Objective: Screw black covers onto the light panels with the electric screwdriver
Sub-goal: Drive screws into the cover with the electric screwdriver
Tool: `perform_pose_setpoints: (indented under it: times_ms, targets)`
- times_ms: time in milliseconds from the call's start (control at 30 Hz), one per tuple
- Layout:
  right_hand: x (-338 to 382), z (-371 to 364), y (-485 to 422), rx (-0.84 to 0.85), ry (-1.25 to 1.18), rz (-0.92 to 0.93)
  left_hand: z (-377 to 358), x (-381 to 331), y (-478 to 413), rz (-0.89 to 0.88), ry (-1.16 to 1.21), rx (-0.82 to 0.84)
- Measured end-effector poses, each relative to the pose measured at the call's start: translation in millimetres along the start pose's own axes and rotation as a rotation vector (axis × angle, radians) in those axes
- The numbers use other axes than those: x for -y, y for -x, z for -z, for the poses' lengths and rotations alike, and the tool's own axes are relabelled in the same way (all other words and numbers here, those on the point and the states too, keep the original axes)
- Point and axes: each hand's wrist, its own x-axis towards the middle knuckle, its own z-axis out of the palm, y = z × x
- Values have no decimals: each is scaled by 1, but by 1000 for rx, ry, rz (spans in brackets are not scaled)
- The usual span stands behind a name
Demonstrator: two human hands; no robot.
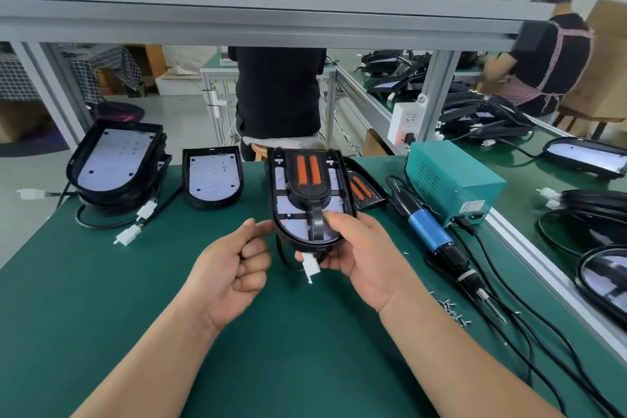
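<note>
Black cover (307, 195), seemingly unscrewed, may slip off the panel (285, 205) my right hand (359, 248) grips if I tilt it; my left hand (230, 268) curls empty.

From my seat I read a dark green bench mat (101, 299), a black cover (307, 197) with two orange strips (301, 170), a pale lilac light panel (294, 226) dotted red, a blue-and-black electric screwdriver (427, 231), a teal power box (454, 183), white connectors (128, 236), and a red-checked apron (522, 95).

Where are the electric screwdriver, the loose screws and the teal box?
electric screwdriver (426, 230): head view, blue grip.
loose screws (452, 307): head view, middle of pile.
teal box (448, 173): head view, top face.
</note>
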Motion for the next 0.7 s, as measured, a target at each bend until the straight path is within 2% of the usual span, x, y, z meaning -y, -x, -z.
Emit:
perform_pose_setpoints:
  times_ms: [300,567,700]
  targets:
    - [33,37,-8,-337,-89,241,25,-9,-12,61,336,25]
    - [64,91,-8,-683,-185,336,33,-12,-17,86,579,-20]
    - [74,109,-4,-786,-207,382,33,-11,-16,128,559,0]
